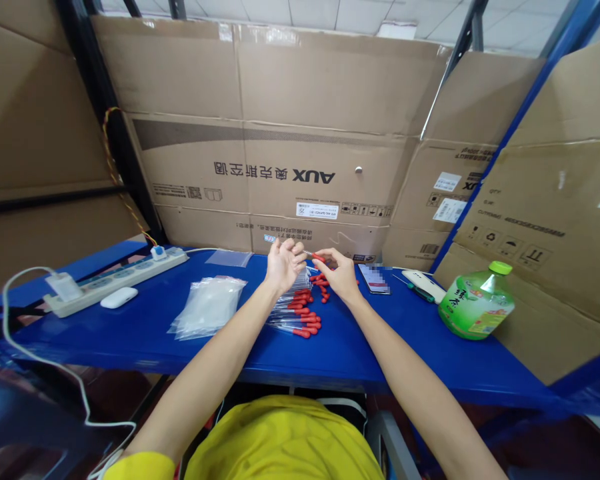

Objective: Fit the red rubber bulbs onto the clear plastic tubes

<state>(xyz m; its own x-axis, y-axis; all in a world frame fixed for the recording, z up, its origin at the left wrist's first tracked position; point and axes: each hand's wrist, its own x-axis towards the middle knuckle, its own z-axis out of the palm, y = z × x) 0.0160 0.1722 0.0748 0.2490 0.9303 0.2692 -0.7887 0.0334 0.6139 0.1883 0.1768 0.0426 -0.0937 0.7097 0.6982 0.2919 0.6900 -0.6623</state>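
Observation:
Above the middle of the blue table, a thin glass dropper with a red rubber bulb [318,257] spans the space between my hands. My left hand [284,267] is closed with curled fingers around the tube end, partly hiding it. The fingertips of my right hand [342,275] pinch the red bulb. Below them lies a row of glass droppers with red bulbs [307,319], bulbs pointing right. Behind these are clear glass tubes [301,280], partly covered by my left hand. Several loose red bulbs [324,291] are scattered beside my right hand.
Clear plastic bags [210,303] are stacked left of the droppers, with a flat clear sheet [229,258] behind. A power strip [120,279] and white mouse [119,297] lie farther left. At right are a phone [375,280], a green-handled tool [420,289] and a green bottle [476,303]. Cardboard walls [280,87] enclose the table.

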